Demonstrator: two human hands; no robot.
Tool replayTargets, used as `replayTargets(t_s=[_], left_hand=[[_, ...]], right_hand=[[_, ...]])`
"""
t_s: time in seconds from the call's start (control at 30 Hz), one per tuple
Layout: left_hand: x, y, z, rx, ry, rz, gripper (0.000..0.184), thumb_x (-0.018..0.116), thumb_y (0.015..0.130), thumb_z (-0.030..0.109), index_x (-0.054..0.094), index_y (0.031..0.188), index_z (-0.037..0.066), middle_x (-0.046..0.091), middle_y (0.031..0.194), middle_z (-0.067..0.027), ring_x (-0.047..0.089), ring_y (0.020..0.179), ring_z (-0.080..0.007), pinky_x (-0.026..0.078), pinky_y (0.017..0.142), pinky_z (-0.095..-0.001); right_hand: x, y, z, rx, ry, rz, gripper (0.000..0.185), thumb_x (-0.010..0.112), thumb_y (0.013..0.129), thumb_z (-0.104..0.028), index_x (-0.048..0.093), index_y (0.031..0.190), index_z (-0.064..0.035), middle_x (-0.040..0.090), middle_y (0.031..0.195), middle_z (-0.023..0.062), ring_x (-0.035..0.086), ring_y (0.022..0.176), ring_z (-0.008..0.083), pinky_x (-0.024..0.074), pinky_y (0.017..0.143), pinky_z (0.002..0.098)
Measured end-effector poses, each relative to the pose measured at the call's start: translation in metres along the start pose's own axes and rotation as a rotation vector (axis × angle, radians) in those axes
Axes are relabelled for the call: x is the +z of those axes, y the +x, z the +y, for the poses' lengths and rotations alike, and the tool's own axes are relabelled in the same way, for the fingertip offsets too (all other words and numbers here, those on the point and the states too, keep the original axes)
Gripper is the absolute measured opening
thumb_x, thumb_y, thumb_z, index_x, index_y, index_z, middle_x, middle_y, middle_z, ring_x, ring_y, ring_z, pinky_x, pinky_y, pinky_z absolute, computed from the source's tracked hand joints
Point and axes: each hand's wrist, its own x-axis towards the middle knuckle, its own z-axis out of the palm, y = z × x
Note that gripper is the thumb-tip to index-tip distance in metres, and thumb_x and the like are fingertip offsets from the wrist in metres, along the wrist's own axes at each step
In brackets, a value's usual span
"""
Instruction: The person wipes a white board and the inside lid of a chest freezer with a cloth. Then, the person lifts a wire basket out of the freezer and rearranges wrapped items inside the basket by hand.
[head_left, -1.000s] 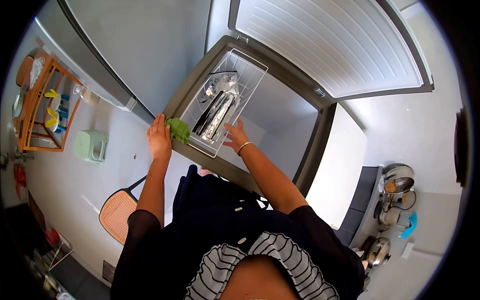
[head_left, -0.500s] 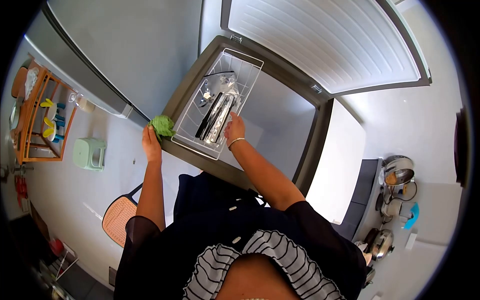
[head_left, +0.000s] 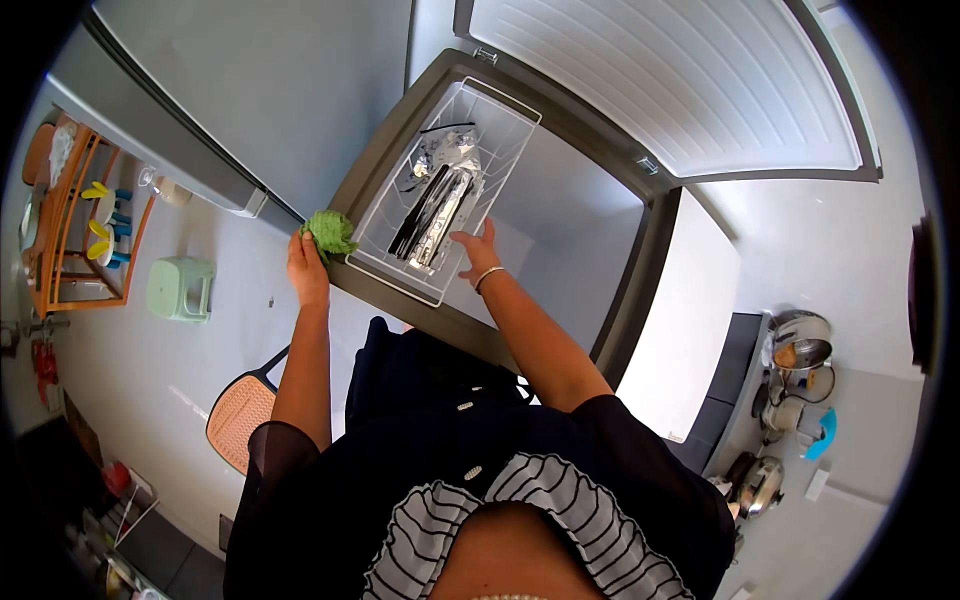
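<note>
My left hand (head_left: 306,268) is closed on a crumpled green cloth (head_left: 331,232) at the front left corner of a chest freezer's brown rim (head_left: 400,308). Over the freezer opening my right hand (head_left: 478,252) has its fingers spread and holds nothing. It is beside the right edge of a white wire basket (head_left: 375,268); whether the fingertips touch the wire I cannot tell. Inside the basket lie long silver and black packages (head_left: 436,222) and a shiny crumpled bag (head_left: 458,150).
The freezer's white lid (head_left: 660,80) stands raised at the back. A tall grey fridge (head_left: 250,90) borders the left side. On the floor are a green stool (head_left: 180,290) and a woven-seat chair (head_left: 240,420). Pots (head_left: 765,485) line a counter at the right.
My right hand has moved away from the packages to the basket's right side, and its fingers have spread. The left hand still holds the green cloth at the rim. The view has shifted slightly.
</note>
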Motion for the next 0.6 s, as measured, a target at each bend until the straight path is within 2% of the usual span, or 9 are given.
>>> replayTargets(t_s=[0.03, 0.07, 0.13, 0.23, 0.3, 0.37, 0.43, 0.5, 0.6], left_hand=[[0.0, 0.001, -0.001, -0.014, 0.011, -0.006, 0.04, 0.049, 0.104, 0.029, 0.058, 0.129, -0.001, 0.063, 0.122, -0.0191, 0.06, 0.109, -0.0327, 0.046, 0.095, -0.0393], [0.0, 0.002, -0.002, -0.028, 0.024, -0.011, 0.04, 0.049, 0.104, 0.029, 0.057, 0.129, -0.001, 0.063, 0.123, -0.0197, 0.06, 0.11, -0.0333, 0.046, 0.095, -0.0396], [0.0, 0.001, 0.001, -0.049, 0.022, 0.003, 0.04, 0.049, 0.105, 0.029, 0.057, 0.128, -0.002, 0.064, 0.121, -0.0189, 0.06, 0.109, -0.0318, 0.046, 0.095, -0.039], [-0.002, -0.003, 0.012, -0.105, -0.045, -0.02, 0.04, 0.048, 0.105, 0.029, 0.058, 0.128, -0.002, 0.064, 0.118, -0.0158, 0.06, 0.106, -0.0274, 0.046, 0.095, -0.037], [-0.005, -0.002, 0.019, -0.135, -0.109, -0.049, 0.04, 0.048, 0.105, 0.029, 0.058, 0.127, -0.002, 0.065, 0.117, -0.0137, 0.059, 0.105, -0.0246, 0.046, 0.094, -0.0357], [-0.006, 0.0, 0.02, -0.257, -0.336, -0.046, 0.039, 0.048, 0.105, 0.03, 0.059, 0.128, 0.0, 0.064, 0.116, -0.0089, 0.058, 0.104, -0.0194, 0.045, 0.094, -0.0318], [-0.01, 0.005, 0.015, -0.318, -0.426, -0.052, 0.039, 0.048, 0.105, 0.031, 0.059, 0.128, 0.002, 0.064, 0.117, -0.0083, 0.058, 0.105, -0.019, 0.046, 0.094, -0.0313], [-0.011, 0.008, 0.013, -0.378, -0.516, -0.059, 0.039, 0.047, 0.105, 0.032, 0.058, 0.129, 0.003, 0.064, 0.118, -0.0076, 0.059, 0.106, -0.0186, 0.047, 0.093, -0.0307], [-0.02, 0.009, 0.035, -0.461, -0.58, 0.018, 0.04, 0.045, 0.105, 0.033, 0.056, 0.13, 0.003, 0.063, 0.12, -0.0087, 0.061, 0.108, -0.0206, 0.051, 0.092, -0.0338]], right_hand=[[0.006, -0.012, -0.015, 0.343, 0.199, -0.001, 0.086, 0.068, 0.084, -0.022, 0.022, 0.157, -0.0303, 0.031, 0.154, 0.0166, 0.039, 0.133, 0.0392, 0.0433, 0.093, 0.0665], [0.008, -0.01, -0.011, 0.346, 0.201, -0.008, 0.086, 0.068, 0.084, -0.022, 0.022, 0.157, -0.0303, 0.031, 0.154, 0.0166, 0.039, 0.133, 0.0392, 0.0433, 0.093, 0.0665], [0.008, -0.009, -0.003, 0.366, 0.388, -0.256, 0.102, 0.067, 0.082, -0.018, 0.001, 0.158, -0.0349, 0.02, 0.158, 0.0161, 0.028, 0.137, 0.0441, 0.0442, 0.086, 0.07], [0.009, -0.004, -0.01, 0.343, 0.287, -0.255, 0.091, 0.057, 0.087, -0.016, 0.001, 0.158, -0.0273, 0.022, 0.159, 0.0182, 0.016, 0.142, 0.054, 0.0461, 0.094, 0.0691], [0.009, -0.009, -0.015, 0.32, 0.337, -0.214, 0.087, 0.055, 0.088, -0.016, 0.005, 0.158, -0.0256, 0.024, 0.157, 0.02, 0.017, 0.141, 0.0559, 0.052, 0.09, 0.0673], [-0.001, -0.013, -0.023, 0.302, 0.256, -0.219, 0.08, 0.051, 0.089, -0.015, 0.009, 0.158, -0.023, 0.028, 0.154, 0.0224, 0.022, 0.138, 0.0583, 0.0585, 0.083, 0.0619], [-0.013, -0.026, -0.037, 0.291, 0.209, -0.187, 0.071, 0.046, 0.091, -0.016, 0.016, 0.156, -0.0187, 0.037, 0.149, 0.0232, 0.029, 0.136, 0.0541, 0.0614, 0.077, 0.058], [-0.029, -0.026, -0.038, 0.186, 0.16, -0.146, 0.061, 0.046, 0.092, -0.014, 0.027, 0.15, -0.0134, 0.057, 0.123, 0.022, 0.056, 0.098, 0.0326, 0.0623, 0.065, 0.0502], [-0.055, -0.044, -0.072, 0.115, 0.1, -0.163, 0.058, 0.036, 0.096, -0.015, 0.021, 0.15, -0.0057, 0.063, 0.116, 0.0258, 0.064, 0.111, 0.0396, 0.0631, 0.073, 0.0492]])
